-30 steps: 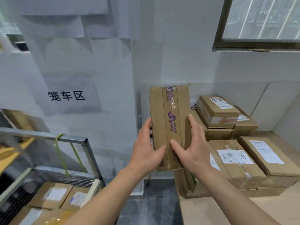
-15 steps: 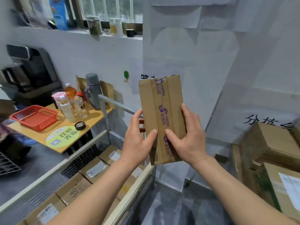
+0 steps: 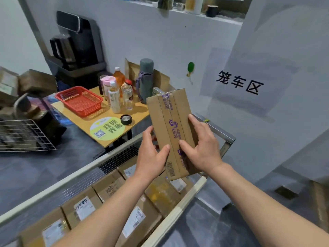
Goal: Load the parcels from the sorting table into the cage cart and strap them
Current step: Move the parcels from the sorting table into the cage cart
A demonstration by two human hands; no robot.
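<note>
My left hand [image 3: 151,154]: it grips the left edge of the box, thumb laid across the front, the other fingers curled round behind.
My right hand [image 3: 201,147]: it holds the right edge, thumb pressed on the tape and forefinger stretched up along the side. I cannot see the remaining fingers behind the cardboard.
Box [image 3: 167,111]: long, flat and brown, held upright with its top tipped a little to the left. A strip of tape with purple print runs down its middle, and a barcode sits near its bottom edge. It hangs in the air between my hands, above the far end of the cart.
Cart [image 3: 71,180]: it has a wire mesh wall on the left, a pale rail on the right and a metal bar across the far end.
Packed boxes [image 3: 83,209]: brown cardboard, white labels up, lying side by side on the cart floor below my arms.
Small table [image 3: 85,120]: it has a wooden top and stands just beyond the mesh wall, with a round green sticker [image 3: 108,128] near its front edge.
On the table: a red basket [image 3: 80,100], several bottles [image 3: 114,97], a tall grey flask [image 3: 146,79] and a black round lid [image 3: 126,119].
Wall sign [image 3: 239,82]: three black characters, to the right of the box.
Far left: a dark machine [image 3: 78,41] with a jug, and a wire rack [image 3: 25,136] lower down.
</note>
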